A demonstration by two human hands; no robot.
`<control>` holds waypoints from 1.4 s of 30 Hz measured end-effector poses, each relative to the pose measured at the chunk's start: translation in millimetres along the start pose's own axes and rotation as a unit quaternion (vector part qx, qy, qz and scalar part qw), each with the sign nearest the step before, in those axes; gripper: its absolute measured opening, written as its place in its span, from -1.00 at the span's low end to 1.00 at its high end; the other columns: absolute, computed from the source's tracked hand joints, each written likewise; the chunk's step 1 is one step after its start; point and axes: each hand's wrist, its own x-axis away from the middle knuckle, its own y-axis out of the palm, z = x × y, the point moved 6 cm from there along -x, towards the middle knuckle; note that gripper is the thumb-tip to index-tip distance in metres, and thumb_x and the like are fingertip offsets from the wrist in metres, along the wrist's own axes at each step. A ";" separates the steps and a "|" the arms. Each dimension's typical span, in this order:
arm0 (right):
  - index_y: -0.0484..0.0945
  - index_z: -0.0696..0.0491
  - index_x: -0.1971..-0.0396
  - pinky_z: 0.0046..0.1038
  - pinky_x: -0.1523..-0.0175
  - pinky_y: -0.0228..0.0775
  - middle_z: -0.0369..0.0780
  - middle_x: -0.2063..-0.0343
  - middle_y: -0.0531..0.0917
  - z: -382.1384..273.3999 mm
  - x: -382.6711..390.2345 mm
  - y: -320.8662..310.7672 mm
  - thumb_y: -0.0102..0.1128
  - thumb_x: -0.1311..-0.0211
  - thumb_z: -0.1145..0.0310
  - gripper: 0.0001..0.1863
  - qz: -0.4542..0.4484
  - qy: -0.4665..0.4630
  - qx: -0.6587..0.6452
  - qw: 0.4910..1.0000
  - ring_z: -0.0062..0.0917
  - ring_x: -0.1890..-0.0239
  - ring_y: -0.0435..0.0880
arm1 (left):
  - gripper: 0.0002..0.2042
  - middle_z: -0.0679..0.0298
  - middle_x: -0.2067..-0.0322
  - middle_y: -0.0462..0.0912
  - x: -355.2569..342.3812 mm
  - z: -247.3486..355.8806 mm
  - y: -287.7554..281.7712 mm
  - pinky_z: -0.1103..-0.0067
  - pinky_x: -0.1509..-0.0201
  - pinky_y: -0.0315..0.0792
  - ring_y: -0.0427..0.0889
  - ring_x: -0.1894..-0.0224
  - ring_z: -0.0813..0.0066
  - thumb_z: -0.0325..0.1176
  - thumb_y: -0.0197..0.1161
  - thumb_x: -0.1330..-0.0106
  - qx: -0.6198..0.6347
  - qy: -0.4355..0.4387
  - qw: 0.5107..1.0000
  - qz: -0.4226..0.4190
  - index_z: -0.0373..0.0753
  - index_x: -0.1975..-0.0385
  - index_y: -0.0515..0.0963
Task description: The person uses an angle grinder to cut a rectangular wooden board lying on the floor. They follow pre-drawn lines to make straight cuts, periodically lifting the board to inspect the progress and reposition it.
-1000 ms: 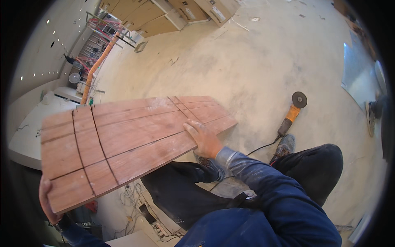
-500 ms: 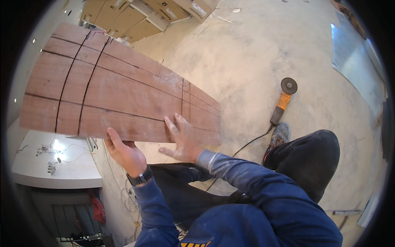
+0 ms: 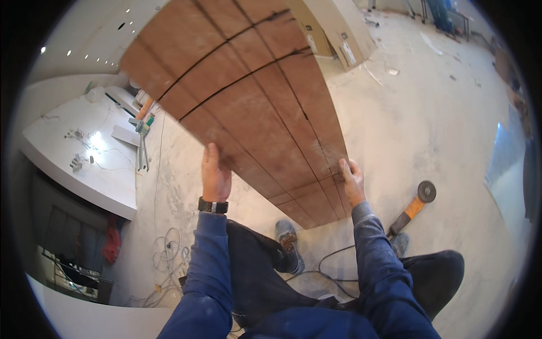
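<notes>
Gripping a reddish-brown wooden board [image 3: 248, 107] by its opposite long edges, 2 hands hold it aslant above the floor [image 3: 406, 130], ahead of the legs. The left hand [image 3: 217, 179] is curled at the left edge, its fingers partly hidden; the right hand [image 3: 354, 183] is closed on the right edge. Dark lines cross the board's face. An angle grinder [image 3: 415, 208] lies right, near 1 shoe [image 3: 400, 244]; a white table [image 3: 48, 138] stands left.
</notes>
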 end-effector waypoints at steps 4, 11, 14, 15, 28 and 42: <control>0.59 0.18 0.24 -0.52 0.06 0.33 -0.37 0.37 0.47 -2.8 -1.0 -11.9 0.29 -0.40 -0.09 -0.48 0.010 0.001 -0.041 0.999 -0.63 0.25 0.39 | -0.52 0.26 -0.15 0.57 -0.4 -52.6 19.8 0.46 -0.28 0.39 0.49 -0.24 0.48 -0.20 0.27 -0.50 -0.145 -0.093 0.983 0.070 -0.27 -0.30 0.34; 0.47 0.23 -0.15 -0.44 -0.17 0.34 -0.20 0.05 0.56 46.8 13.2 -30.4 0.20 -0.41 -0.22 -0.26 0.034 0.079 0.057 0.995 -0.47 -0.02 0.49 | -0.27 0.09 -0.33 0.40 -27.7 -118.9 20.3 0.37 -0.41 0.29 0.39 -0.35 0.29 -0.15 0.42 -0.35 -0.122 -0.096 0.985 0.068 -0.28 -0.39 0.18; 0.31 0.31 -0.37 -0.34 -0.43 0.22 0.03 -0.26 0.51 86.4 7.8 -39.1 0.16 -0.41 -0.24 -0.10 0.053 0.151 0.098 0.982 -0.25 -0.34 0.44 | -0.23 0.10 -0.25 0.48 -15.5 -177.6 1.3 0.39 -0.41 0.29 0.43 -0.32 0.31 -0.06 0.44 -0.33 -0.150 -0.227 0.959 0.079 -0.28 -0.40 0.20; 0.17 0.36 -0.45 -0.30 -0.55 0.04 0.15 -0.42 0.33 93.9 2.9 -40.3 0.12 -0.42 -0.25 -0.01 0.040 0.139 0.080 0.986 -0.18 -0.51 0.24 | -0.22 0.09 -0.24 0.49 -15.5 -195.0 -0.8 0.39 -0.41 0.29 0.44 -0.31 0.30 -0.06 0.46 -0.31 -0.179 -0.234 0.953 0.067 -0.30 -0.39 0.21; 0.64 0.27 0.04 -0.13 -0.23 0.43 0.13 0.00 0.69 151.2 52.4 -79.0 -0.09 -0.43 -0.33 -0.18 0.152 0.346 0.373 0.847 0.00 -0.13 0.64 | -0.40 0.00 0.01 0.69 30.2 -387.3 -54.1 0.43 -0.12 0.55 0.69 -0.01 0.31 -0.28 0.43 -0.27 -0.252 -0.332 0.904 0.101 -0.49 -0.20 0.38; 0.62 0.38 0.01 -0.16 -0.32 0.35 0.24 -0.08 0.62 250.3 45.4 -80.1 -0.08 -0.42 -0.34 -0.11 0.159 0.408 0.322 0.839 0.05 -0.24 0.55 | -0.06 -0.01 -0.36 0.43 240.5 -407.4 -110.8 0.37 -0.39 0.33 0.47 -0.34 0.24 0.35 0.23 -0.31 -0.224 -0.631 0.733 0.118 -0.41 -0.40 0.30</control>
